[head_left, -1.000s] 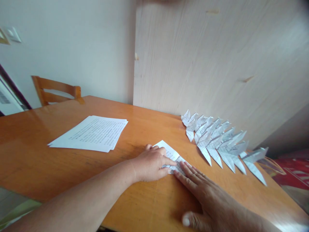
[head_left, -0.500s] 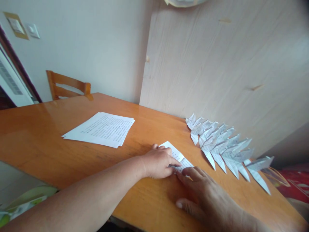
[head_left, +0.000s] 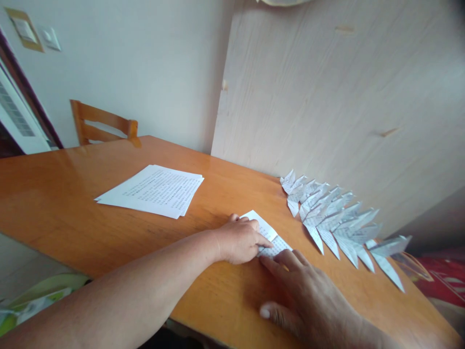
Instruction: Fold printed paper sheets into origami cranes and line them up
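Note:
A small printed sheet, partly folded (head_left: 269,237), lies on the orange wooden table (head_left: 72,208). My left hand (head_left: 240,240) rests on its left part, fingers pressed flat along the fold. My right hand (head_left: 305,295) lies flat just below and to the right, its fingertips touching the sheet's near corner. A row of several folded paper pieces (head_left: 334,218) stretches along the table to the right of the sheet, against the pale board.
A stack of printed sheets (head_left: 154,190) lies at the table's left middle. A wooden chair (head_left: 103,126) stands behind the far edge. A pale wooden board (head_left: 327,97) leans along the table's right side. Red fabric (head_left: 443,274) shows at the far right.
The view shifted slightly. My right hand slid a little back toward me, fingers still on the sheet's corner. My left hand stays pressed on the fold.

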### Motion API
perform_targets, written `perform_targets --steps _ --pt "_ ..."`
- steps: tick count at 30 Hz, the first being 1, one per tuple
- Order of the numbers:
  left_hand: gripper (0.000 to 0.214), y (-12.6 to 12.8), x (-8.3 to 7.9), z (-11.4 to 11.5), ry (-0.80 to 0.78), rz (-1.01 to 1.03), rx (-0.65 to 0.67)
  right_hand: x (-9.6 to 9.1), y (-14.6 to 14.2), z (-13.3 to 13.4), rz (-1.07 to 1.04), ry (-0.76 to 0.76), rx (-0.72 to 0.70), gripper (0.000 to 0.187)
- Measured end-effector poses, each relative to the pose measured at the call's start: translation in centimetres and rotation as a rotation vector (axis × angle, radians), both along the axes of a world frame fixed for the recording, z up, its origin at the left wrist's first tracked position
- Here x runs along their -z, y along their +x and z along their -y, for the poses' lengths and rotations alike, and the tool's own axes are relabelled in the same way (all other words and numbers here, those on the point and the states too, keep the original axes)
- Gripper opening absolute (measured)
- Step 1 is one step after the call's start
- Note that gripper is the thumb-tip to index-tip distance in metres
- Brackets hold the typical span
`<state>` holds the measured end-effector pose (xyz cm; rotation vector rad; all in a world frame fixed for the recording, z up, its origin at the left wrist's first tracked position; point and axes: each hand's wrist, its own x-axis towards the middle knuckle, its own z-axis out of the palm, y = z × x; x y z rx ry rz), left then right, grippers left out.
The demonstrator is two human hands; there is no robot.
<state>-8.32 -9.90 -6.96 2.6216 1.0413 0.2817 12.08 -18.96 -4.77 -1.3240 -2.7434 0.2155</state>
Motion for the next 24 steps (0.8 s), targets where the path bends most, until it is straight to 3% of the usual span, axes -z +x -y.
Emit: perform_targets --steps 19,24 --pt "0.032 -0.2 0.2 0.1 0.020 0.048 0.005 1.4 -0.1 0.8 -0.061 0.145 0.059 0.073" --pt "0.031 -0.2 0.3 0.1 0.043 0.055 0.002 1.7 -0.2 0.9 -0.081 0.202 0.073 0.062"
